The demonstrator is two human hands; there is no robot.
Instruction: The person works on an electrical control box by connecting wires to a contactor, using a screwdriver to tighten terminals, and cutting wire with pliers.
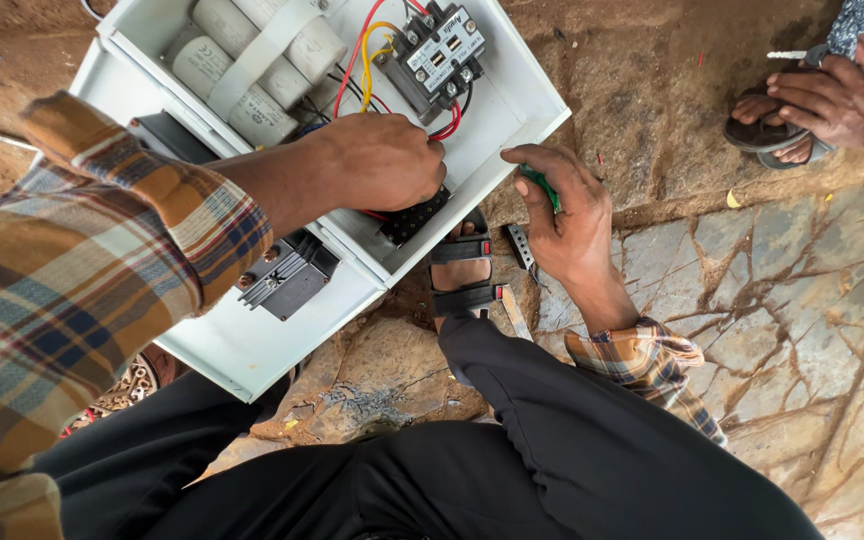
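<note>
An open white electrical box [512, 95] lies on the ground in front of me. Inside it are white cylindrical capacitors [252, 60] under a strap, a grey contactor [437, 50] and red, yellow and black wires [362, 60]. My left hand [377, 160] reaches into the box, its fingers closed at the wires beside a black terminal block [414, 215]. My right hand [562, 215] hovers at the box's lower right corner, gripping a green-handled tool [542, 185], probably a screwdriver; its tip is hidden.
A black transformer-like part [287, 275] sits on the box's open lid [242, 345]. My sandalled foot [462, 270] rests below the box on cracked stone paving [782, 290]. Another person's hand [832, 100] and sandalled foot [772, 130] are at the top right.
</note>
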